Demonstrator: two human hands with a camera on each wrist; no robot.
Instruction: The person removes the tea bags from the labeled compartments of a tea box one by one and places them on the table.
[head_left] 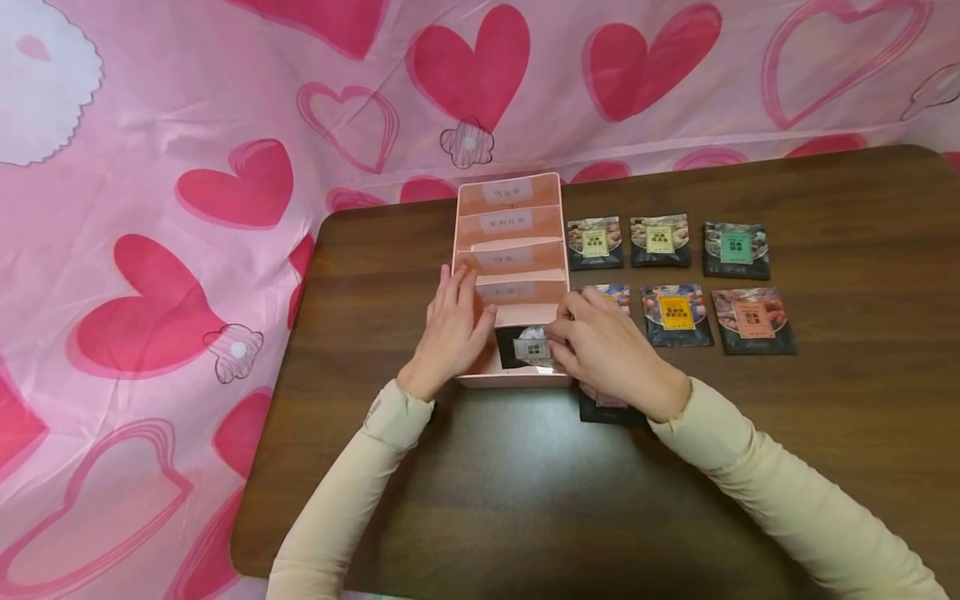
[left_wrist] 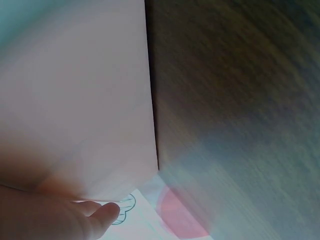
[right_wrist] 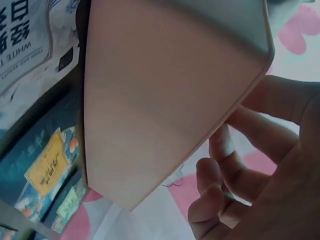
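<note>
A long pink box (head_left: 513,380) with several compartments stands on the table. My left hand (head_left: 450,329) lies along its left wall, fingers stretched over the rim and thumb pointing inward; in the left wrist view its fingers (left_wrist: 102,217) show beside the pale wall. In the front compartment lies a black sachet (head_left: 512,346) with a grey-white label. My right hand (head_left: 607,346) reaches over the right rim and pinches that sachet's right edge. The right wrist view shows its curled fingers (right_wrist: 227,155) at the box rim, with the pinching fingertips hidden behind the wall.
Right of the box lie several flat sachets, among them a green-labelled one (head_left: 737,250), a yellow-labelled one (head_left: 677,315) and a salmon-labelled one (head_left: 753,321). Another sachet (head_left: 603,408) is partly under my right forearm. Heart-patterned cloth (head_left: 465,75) hangs behind the wooden table (head_left: 450,500).
</note>
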